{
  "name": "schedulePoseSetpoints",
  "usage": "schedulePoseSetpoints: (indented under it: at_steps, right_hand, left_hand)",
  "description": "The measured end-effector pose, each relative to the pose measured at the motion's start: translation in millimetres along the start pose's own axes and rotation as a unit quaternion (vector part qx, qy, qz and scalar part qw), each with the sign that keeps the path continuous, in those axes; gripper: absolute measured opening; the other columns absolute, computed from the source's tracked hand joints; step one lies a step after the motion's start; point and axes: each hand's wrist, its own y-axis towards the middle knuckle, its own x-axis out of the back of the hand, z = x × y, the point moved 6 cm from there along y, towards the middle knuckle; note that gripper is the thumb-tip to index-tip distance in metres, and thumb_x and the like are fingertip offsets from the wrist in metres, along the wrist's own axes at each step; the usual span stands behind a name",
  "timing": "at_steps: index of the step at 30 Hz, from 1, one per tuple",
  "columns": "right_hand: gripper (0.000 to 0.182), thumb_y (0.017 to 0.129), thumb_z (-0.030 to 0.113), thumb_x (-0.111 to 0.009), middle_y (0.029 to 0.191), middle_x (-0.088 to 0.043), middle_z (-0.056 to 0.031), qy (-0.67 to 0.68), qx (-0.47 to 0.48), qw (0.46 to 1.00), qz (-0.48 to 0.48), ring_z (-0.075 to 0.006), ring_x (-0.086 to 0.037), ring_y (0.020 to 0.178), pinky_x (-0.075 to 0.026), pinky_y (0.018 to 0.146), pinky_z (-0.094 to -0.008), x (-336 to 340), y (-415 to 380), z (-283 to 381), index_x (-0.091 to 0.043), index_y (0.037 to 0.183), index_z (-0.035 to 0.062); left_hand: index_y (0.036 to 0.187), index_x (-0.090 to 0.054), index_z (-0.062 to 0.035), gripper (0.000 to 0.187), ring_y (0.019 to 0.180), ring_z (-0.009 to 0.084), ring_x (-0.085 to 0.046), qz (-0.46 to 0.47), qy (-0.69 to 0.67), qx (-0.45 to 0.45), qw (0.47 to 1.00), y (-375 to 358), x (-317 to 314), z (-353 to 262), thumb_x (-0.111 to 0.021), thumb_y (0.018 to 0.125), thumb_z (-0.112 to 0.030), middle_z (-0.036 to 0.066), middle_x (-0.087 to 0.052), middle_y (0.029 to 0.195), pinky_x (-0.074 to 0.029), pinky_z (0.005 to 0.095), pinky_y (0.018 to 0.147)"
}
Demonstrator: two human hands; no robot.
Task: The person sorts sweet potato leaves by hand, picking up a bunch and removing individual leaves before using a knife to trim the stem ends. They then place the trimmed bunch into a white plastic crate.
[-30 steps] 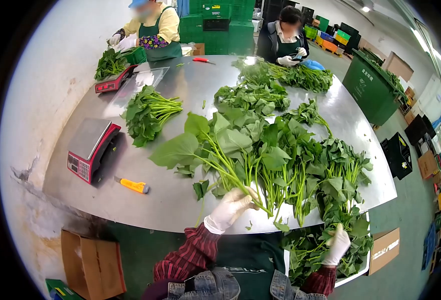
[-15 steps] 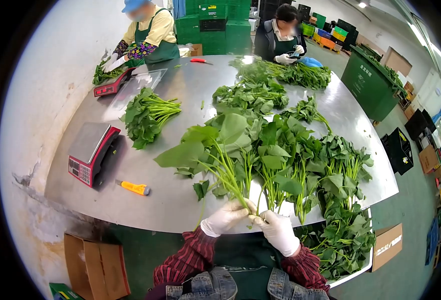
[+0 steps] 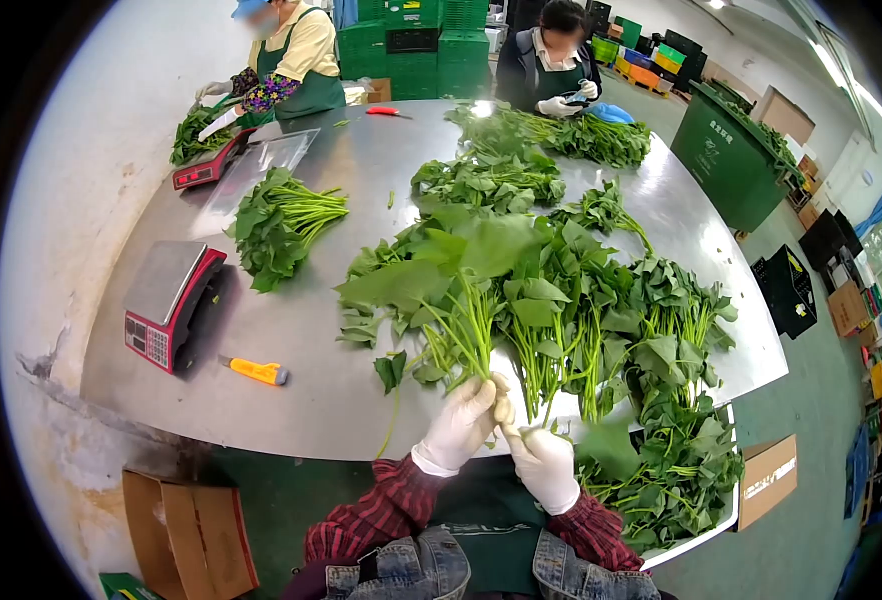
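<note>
My left hand (image 3: 464, 425), in a white glove, is closed round the lower stems of a small bunch of leafy greens (image 3: 473, 325), its broad leaves fanned out over the table. Close beside it, the gloved right hand (image 3: 544, 467) is pinched shut near the stem ends; what lies between its fingertips is hidden. A blurred green leaf (image 3: 609, 450) shows just right of that hand. More leafy greens (image 3: 586, 350) lie in a row beyond and to the right, stems toward me. A sorted bundle of greens (image 3: 279, 225) rests apart at the left.
The metal table (image 3: 331, 400) carries a red-sided scale (image 3: 173, 300), a yellow cutter (image 3: 256, 371) and a red-handled knife (image 3: 386, 112). A white crate of greens (image 3: 661, 490) stands at the right edge. Two people work across the table, one at another scale (image 3: 206, 170). A cardboard box (image 3: 191, 530) sits below left.
The held bunch has swung more upright and to the right. A blurred leaf now shows beside my right hand. The left person's hand has lifted off the greens, and the view has shifted slightly.
</note>
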Motion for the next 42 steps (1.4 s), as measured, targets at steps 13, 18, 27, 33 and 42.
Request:
schedulePoseSetpoints:
  at_steps: [13,18,27,33,42]
  right_hand:
    - [0.044,0.091,0.032,-0.056,0.043,-0.048,-0.0008,0.057,-0.47,0.84,-0.266,-0.0043,-0.036,0.033,-0.027,0.036,-0.019,151.9,-83.1,-111.6,-0.051,0.055,0.0066]
    - [0.022,0.088,0.019,-0.058,0.06,-0.056,-0.0008,0.197,-0.45,0.87,-0.044,-0.0056,-0.049,0.046,-0.037,0.045,-0.0189,77.2,-14.7,-66.5,-0.064,0.087,-0.0028]
    - [0.014,0.085,0.01,-0.062,0.059,-0.056,-0.0016,0.326,-0.426,0.841,0.077,-0.0063,-0.051,0.047,-0.039,0.045,-0.02,40.6,-5.0,-51.7,-0.057,0.077,-0.0015]
    - [0.011,0.078,0.004,-0.066,0.053,-0.056,-0.0032,0.287,-0.428,0.856,0.047,-0.0061,-0.047,0.041,-0.035,0.038,-0.0202,57.0,-25.4,-64.3,-0.059,0.072,-0.0033]
    - [0.014,0.08,0.008,-0.062,0.051,-0.05,-0.0009,-0.078,-0.248,0.892,-0.369,-0.0091,-0.044,0.042,-0.036,0.043,-0.0223,94.1,-49.1,-109.9,-0.058,0.067,0.0044]
  left_hand:
    - [0.104,-0.053,-0.006,0.028,0.053,0.0098,-0.034,0.017,-0.038,0.027,0.999,-6.4,9.5,-10.2,-0.043,0.095,-0.031,-0.003,-0.034,0.058,-0.029,0.0246,0.055]
    - [0.104,-0.053,-0.0027,0.03,0.048,0.0088,-0.03,0.09,-0.07,0.163,0.98,-22.5,-19.5,29.1,-0.041,0.096,-0.03,-0.004,-0.029,0.055,-0.027,0.0246,0.05]
    - [0.102,-0.052,-0.0002,0.029,0.043,0.0065,-0.029,0.125,-0.114,0.276,0.946,-43.4,-26.4,51.2,-0.042,0.096,-0.027,-0.005,-0.031,0.051,-0.026,0.0227,0.046]
    - [0.102,-0.052,0.0004,0.029,0.041,0.0062,-0.028,0.151,-0.135,0.324,0.924,-45.1,-35.1,66.1,-0.04,0.097,-0.026,-0.005,-0.032,0.05,-0.025,0.0219,0.044]
    - [0.095,-0.053,-0.0045,0.024,0.041,0.007,-0.028,0.08,-0.112,0.284,0.949,-45.5,-37.1,54.9,-0.041,0.096,-0.026,-0.006,-0.03,0.049,-0.025,0.0231,0.045]
